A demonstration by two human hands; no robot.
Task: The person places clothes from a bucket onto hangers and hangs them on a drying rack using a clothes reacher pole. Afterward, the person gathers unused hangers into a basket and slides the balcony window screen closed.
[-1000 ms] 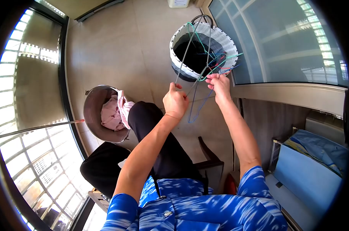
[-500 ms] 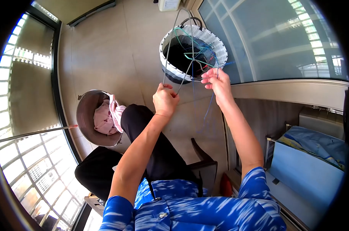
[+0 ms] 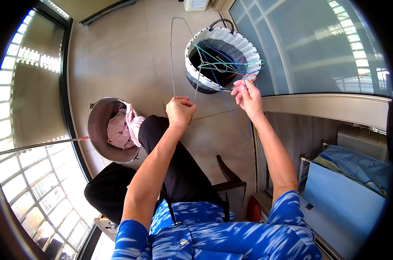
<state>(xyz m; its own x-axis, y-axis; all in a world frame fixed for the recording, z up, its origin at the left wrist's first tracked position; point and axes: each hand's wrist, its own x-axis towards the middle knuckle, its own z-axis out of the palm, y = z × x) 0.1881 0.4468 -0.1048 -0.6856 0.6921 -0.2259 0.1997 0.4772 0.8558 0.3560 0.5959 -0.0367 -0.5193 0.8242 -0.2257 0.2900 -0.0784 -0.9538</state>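
My left hand (image 3: pixel 180 112) is closed round the lower part of a grey wire clothes hanger (image 3: pixel 172 52), which stands up from the fist as a tall narrow loop. Farther right, my right hand (image 3: pixel 249 99) pinches a bunch of wire hangers between thumb and fingers. Among them are a blue hanger (image 3: pixel 238 122) trailing below the hand and a green hanger (image 3: pixel 211 56) reaching left; red wire shows near the fingertips. The bunch overlaps the mouth of a black-and-white woven basket (image 3: pixel 244 38) with a dark handle, just beyond my right hand.
A metal bucket (image 3: pixel 94 134) with pink cloth (image 3: pixel 120 130) stands left of my knee. A dark chair arm (image 3: pixel 228 171) is below my hands. Glass panels (image 3: pixel 292 52) line the right, above a light blue box (image 3: pixel 341 184). A white container (image 3: pixel 196 4) stands at the top.
The grey hanger has moved left, away from the bunch, with my left hand shifting slightly left and down. The bunch at my right hand has swung, its blue loop hanging lower.
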